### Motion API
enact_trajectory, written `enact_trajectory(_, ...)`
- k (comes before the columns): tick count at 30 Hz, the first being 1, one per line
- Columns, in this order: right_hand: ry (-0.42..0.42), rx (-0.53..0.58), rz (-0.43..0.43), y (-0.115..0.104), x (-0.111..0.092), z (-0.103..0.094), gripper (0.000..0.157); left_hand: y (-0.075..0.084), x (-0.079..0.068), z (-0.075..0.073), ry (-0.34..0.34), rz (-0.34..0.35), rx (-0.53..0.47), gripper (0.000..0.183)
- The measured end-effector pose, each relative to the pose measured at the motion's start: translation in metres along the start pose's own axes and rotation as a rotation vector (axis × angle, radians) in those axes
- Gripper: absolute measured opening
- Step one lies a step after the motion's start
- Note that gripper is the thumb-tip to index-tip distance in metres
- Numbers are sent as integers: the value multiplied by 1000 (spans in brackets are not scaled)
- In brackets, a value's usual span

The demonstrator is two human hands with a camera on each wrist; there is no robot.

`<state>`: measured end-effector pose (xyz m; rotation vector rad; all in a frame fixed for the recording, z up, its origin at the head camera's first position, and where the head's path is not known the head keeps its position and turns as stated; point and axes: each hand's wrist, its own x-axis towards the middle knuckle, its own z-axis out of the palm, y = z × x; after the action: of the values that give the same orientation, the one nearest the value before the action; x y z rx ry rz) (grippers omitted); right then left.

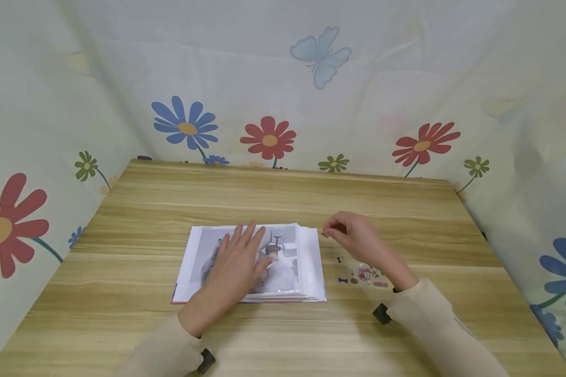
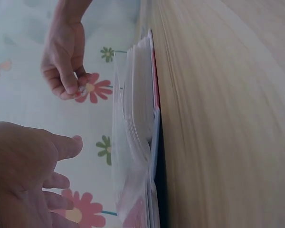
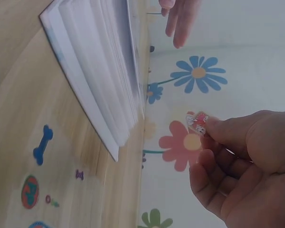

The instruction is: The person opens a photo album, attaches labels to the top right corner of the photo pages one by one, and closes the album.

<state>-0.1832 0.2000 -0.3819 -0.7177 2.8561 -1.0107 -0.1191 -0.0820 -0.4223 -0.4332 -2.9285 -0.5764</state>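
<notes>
An album [image 1: 314, 264] lies spread on the table, its sleeved page showing a printed picture in grey and white tones. My left hand [image 1: 238, 262] is above that page with fingers spread; the left wrist view has the palm raised off the sheet. To the right of the album, my right hand [image 1: 356, 235] is lifted over the table. Between thumb and index finger it pinches a small red-and-white sticker [image 3: 197, 123], its edges showing in the right wrist view. The album's stacked pages [image 2: 141, 90] fan slightly near the spine.
Right of the album, several small stickers lie on the wooden table [image 1: 264, 193], among them a blue bone [image 3: 42, 145], a round red-and-teal one [image 3: 30, 192] and a reddish strip [image 1: 380, 284]. A flower-print curtain [image 1: 245, 68] surrounds the table's back and sides.
</notes>
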Motion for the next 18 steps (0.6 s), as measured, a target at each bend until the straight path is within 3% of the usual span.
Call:
enact_trajectory(9, -92, -19, -8, -11, 23, 11, 6, -22, -8, -3, 20, -12, 40, 73)
enact_trajectory(18, -164, 7, -96, -27, 53, 23, 8, -44, -22, -8, 43, -50, 67, 73)
